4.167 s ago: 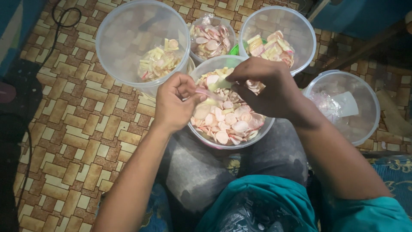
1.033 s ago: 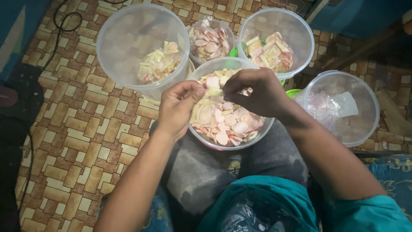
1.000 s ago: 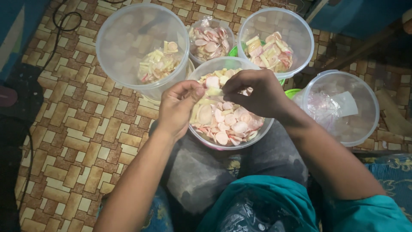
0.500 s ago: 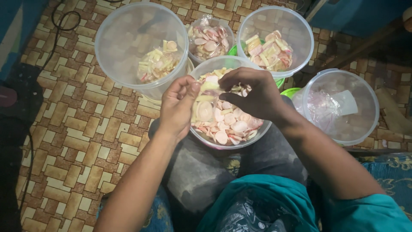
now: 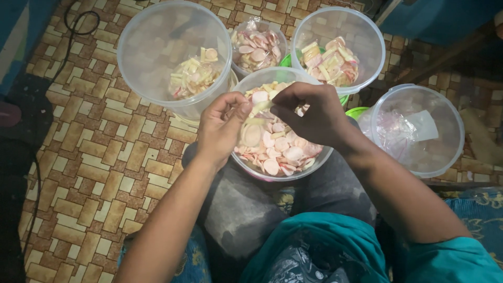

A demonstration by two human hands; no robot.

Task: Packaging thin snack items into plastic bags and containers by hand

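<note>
Both hands pinch one pale chip over the middle tub.

The left hand (image 5: 222,128) has curled tighter since a moment ago; the right hand (image 5: 309,112) grips the pale chip (image 5: 262,106) above the middle tub (image 5: 246,84).

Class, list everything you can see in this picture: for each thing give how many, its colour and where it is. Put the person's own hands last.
Clear tubs: four; one big at top left, one at top right, one at right, one in the middle between the knees.
Small bag of chips: one, clear, top centre between the tubs.
Chips: many, pink and pale yellow, in the middle tub, both top tubs and the bag.
Pale chip: one, pinched between both hands.
Cable: one, black, on the floor at top left.
Floor: brown tile pattern.
Left hand: on the pale chip.
Right hand: on the pale chip.
</note>
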